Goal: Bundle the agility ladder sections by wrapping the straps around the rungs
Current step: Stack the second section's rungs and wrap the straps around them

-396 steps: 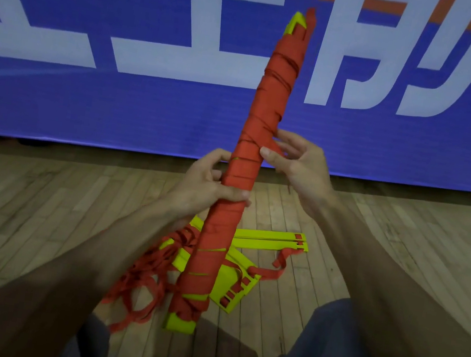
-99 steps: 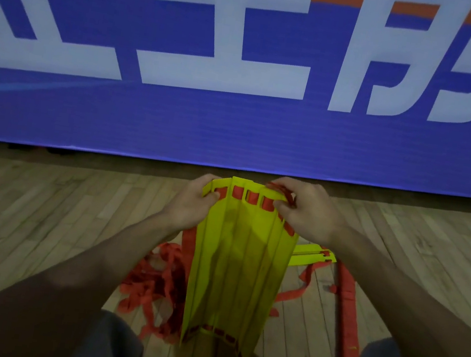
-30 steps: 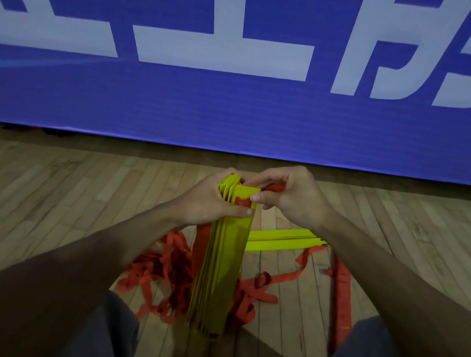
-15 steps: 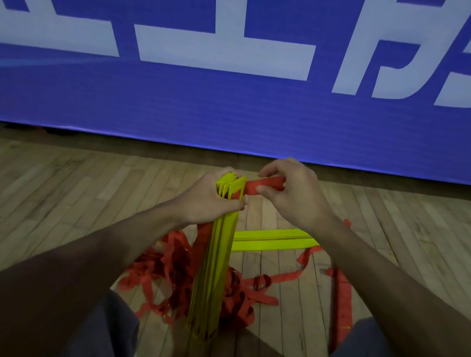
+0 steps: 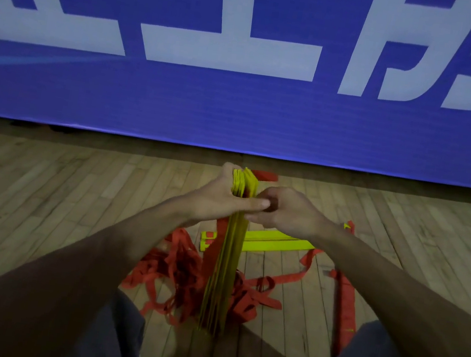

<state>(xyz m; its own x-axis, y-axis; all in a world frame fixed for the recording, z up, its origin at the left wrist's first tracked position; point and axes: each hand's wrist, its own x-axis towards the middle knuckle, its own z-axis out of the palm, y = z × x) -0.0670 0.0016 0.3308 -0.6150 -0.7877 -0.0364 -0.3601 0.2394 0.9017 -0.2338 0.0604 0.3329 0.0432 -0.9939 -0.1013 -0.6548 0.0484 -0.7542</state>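
On the left, the loose straps [image 5: 180,271] are lying heaped on the floor [image 5: 42,195], and we are judging them the first hazard. If we are pulling a loop taut while it is snagging in that heap, it may be knotting or tugging the stack sideways.

Our left hand [image 5: 220,200] is gripping the rungs [image 5: 225,268] near their top, fingers curled round the stack, which is standing upright on the floor between our knees. If that grip is loosening, the rungs are likely fanning apart or toppling. A strap end [image 5: 263,175] is poking out just behind the top.

Our right hand [image 5: 290,214] is sitting against the stack's right side with fingers curled; we cannot tell whether it is pinching the strap or nothing. A slack first turn would probably be sliding down the smooth edges.

Further right, two spare rungs [image 5: 276,242] are lying flat, apart from the stack, and risking being left out of the wrap.

The straps are looking like thin, limp red webbing, twisting and folding on themselves. The rungs are showing as flat, stiff yellow slats, probably plastic, narrow and pressing face to face. The floor is running in wooden boards. At far right a long red-wrapped bundle [image 5: 343,304] is lying on it.
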